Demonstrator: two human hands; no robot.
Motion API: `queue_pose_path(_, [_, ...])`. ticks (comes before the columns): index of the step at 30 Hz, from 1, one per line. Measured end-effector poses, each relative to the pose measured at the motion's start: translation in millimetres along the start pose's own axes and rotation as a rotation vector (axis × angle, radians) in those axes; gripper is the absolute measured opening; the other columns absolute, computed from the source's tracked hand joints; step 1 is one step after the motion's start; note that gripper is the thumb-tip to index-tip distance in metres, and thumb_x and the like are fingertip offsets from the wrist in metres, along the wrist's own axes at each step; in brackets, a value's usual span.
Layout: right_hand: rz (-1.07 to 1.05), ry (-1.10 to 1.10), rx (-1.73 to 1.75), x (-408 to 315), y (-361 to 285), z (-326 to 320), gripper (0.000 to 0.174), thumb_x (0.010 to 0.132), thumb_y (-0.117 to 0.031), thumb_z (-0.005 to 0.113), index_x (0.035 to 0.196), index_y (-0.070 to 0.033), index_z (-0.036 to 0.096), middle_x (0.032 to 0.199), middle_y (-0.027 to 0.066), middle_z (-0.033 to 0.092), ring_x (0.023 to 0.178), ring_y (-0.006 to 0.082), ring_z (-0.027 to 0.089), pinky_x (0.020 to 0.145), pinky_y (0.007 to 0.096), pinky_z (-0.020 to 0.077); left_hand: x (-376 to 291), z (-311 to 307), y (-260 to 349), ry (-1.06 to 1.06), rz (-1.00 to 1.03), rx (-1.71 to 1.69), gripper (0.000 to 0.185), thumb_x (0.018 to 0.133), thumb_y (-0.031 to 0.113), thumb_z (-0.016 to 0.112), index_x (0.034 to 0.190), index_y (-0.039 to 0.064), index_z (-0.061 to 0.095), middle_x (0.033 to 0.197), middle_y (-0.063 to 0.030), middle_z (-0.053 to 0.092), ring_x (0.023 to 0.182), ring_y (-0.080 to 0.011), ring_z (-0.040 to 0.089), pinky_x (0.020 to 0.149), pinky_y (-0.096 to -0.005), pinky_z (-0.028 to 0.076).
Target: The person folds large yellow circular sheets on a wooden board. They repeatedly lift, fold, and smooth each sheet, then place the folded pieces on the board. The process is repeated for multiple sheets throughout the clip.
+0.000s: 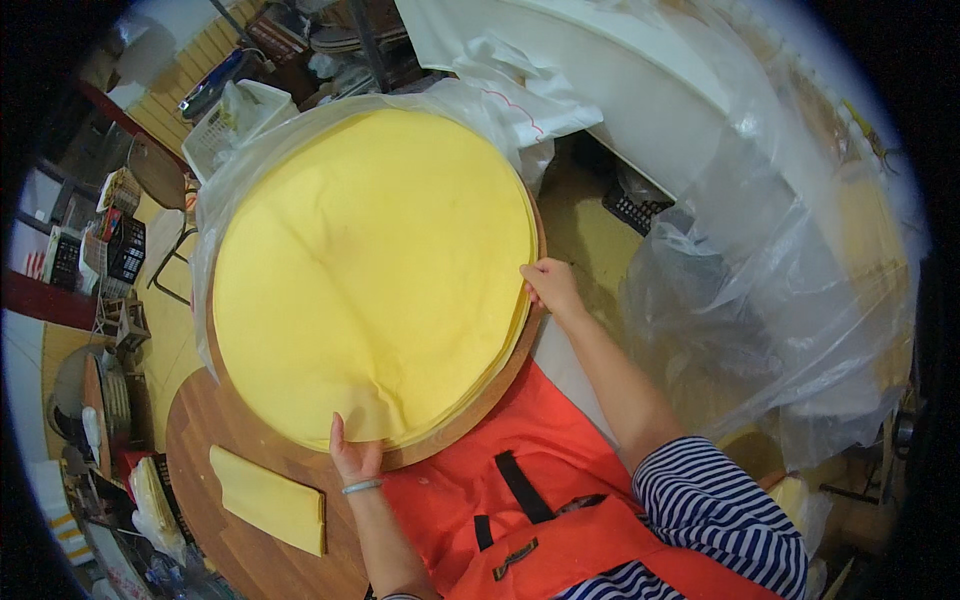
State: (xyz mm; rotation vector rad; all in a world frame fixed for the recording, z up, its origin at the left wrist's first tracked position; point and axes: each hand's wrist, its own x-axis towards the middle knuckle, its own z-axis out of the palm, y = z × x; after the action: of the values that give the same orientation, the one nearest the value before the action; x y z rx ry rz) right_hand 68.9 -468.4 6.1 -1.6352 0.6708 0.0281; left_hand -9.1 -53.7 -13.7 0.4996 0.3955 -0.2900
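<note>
A stack of large round yellow sheets [375, 247] lies on a round wooden board [450, 442]. At the stack's right edge, my right hand [551, 285] pinches the rim of the upper sheet between thumb and fingers. My left hand [356, 454] is at the near edge, its thumb raised and its fingers partly hidden under the lifted, creased rim of a sheet. A folded yellow sheet [270, 499] rests on a second round wooden surface [191, 427] at the lower left, apart from both hands.
Clear plastic film [202, 277] lies around the far and left rim of the board. More plastic sheeting [720, 315] hangs at the right over a white surface [637, 112]. A white basket [259, 112] stands beyond the stack, and a folding chair [161, 172] at the left.
</note>
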Motion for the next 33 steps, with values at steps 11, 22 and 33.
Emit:
queue_pose_path(11, [-0.001,-0.089,0.264,0,-25,10,0.023,0.094,-0.022,0.059,0.104,-0.001,0.058,0.097,0.0082,0.063,0.080,0.0153,0.063,0.068,0.0267,0.0541,-11,17,-15,0.064,-0.061,0.041,0.045,0.099,0.035,0.052,0.134,0.006,0.049,0.136,-0.0096,0.053,0.127,-0.0261,0.049,0.106,-0.0450,0.040])
queue_pose_path(22, [0.044,-0.278,0.632,17,-13,0,0.038,0.097,-0.018,0.055,0.130,-0.001,0.049,0.116,0.0079,0.062,0.100,0.0181,0.063,0.083,0.0351,0.0528,-22,39,-15,0.330,-0.015,0.493,0.032,0.099,0.032,0.053,0.113,0.005,0.061,0.107,-0.0098,0.068,0.087,-0.0214,0.067,0.067,-0.0315,0.056])
queue_pose_path(33, [-0.158,-0.052,0.067,27,-24,4,0.048,0.084,-0.007,0.058,0.131,0.001,0.053,0.091,0.0019,0.059,0.079,0.0120,0.058,0.072,0.0273,0.0489,69,190,-50,-0.268,0.007,1.495,0.027,0.095,0.025,0.061,0.092,-0.002,0.065,0.075,-0.0026,0.064,0.066,-0.0087,0.058,0.060,-0.0247,0.048])
